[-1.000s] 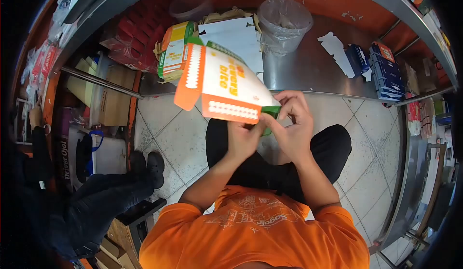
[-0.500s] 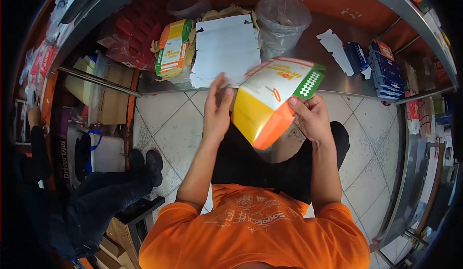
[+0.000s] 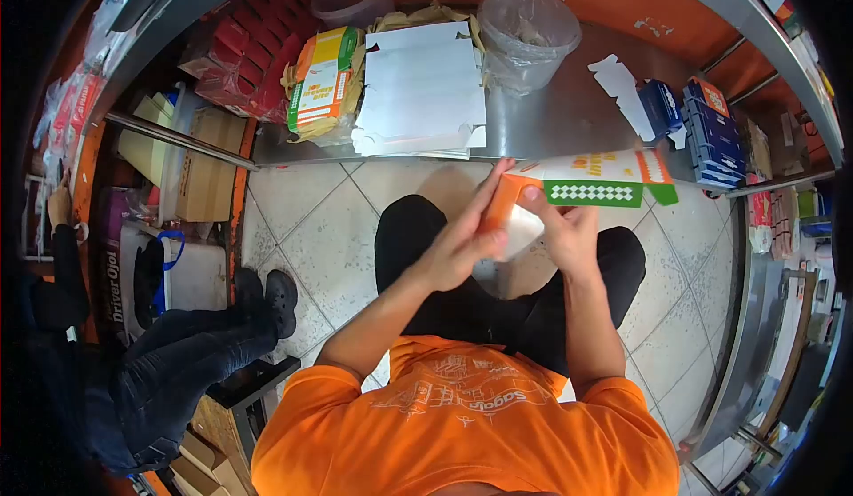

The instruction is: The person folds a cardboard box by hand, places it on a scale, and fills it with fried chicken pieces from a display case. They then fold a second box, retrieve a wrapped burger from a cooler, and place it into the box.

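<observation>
A printed food carton (image 3: 593,194) in white, orange and green is held between my hands above my knees, partly folded, its long side stretching to the right. My left hand (image 3: 466,243) grips its orange left end, fingers behind and thumb below. With the thumb pressed on the front near the orange corner, my right hand (image 3: 569,229) holds it from beneath. Just beyond, on the steel shelf, lies a stack of flat white carton blanks (image 3: 419,87). Left of that, a bundle of printed cartons (image 3: 318,87) sits in torn brown paper.
A clear plastic bucket (image 3: 526,43) stands behind the blanks. Red stacked cartons (image 3: 253,43) are at the back left. To the right lie a white card piece (image 3: 622,96) and blue boxes (image 3: 711,136). Another person's legs (image 3: 195,345) extend in from the left.
The carton has turned and swung right, its green edge now facing me and its left end bent up. My left hand, apart from it before, has moved right and taken hold.
</observation>
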Action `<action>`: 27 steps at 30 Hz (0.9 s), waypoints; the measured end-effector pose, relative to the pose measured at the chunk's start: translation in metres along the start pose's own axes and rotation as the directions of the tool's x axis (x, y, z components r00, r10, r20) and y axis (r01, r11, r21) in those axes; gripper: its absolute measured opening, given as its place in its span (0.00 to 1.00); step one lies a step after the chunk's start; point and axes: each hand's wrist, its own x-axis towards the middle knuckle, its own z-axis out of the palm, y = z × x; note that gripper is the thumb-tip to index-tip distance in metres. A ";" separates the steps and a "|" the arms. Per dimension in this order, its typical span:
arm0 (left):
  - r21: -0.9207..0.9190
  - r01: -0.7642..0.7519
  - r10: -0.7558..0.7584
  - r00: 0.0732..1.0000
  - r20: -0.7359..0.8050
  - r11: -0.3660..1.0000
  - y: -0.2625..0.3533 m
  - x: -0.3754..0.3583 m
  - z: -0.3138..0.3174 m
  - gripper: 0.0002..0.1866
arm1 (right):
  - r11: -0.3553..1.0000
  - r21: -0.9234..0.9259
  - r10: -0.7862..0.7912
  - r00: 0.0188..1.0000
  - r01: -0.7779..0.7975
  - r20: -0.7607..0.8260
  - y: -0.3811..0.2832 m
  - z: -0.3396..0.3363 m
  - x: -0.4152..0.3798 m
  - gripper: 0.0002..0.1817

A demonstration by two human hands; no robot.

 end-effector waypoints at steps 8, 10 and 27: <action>0.333 -0.150 0.261 0.910 -0.321 0.931 -0.042 -0.001 -0.004 0.22 | 0.978 0.185 0.052 0.977 -0.091 0.206 0.014 0.011 -0.021 0.12; 0.372 -0.178 0.306 0.896 -0.320 0.911 -0.050 -0.002 -0.015 0.19 | 0.990 0.005 0.134 0.948 -0.142 0.289 0.012 0.001 -0.018 0.10; -0.208 -0.111 -0.060 0.736 -0.674 0.972 -0.011 0.001 -0.053 0.29 | 0.787 -0.429 -0.370 0.895 0.444 0.249 -0.028 0.018 -0.008 0.12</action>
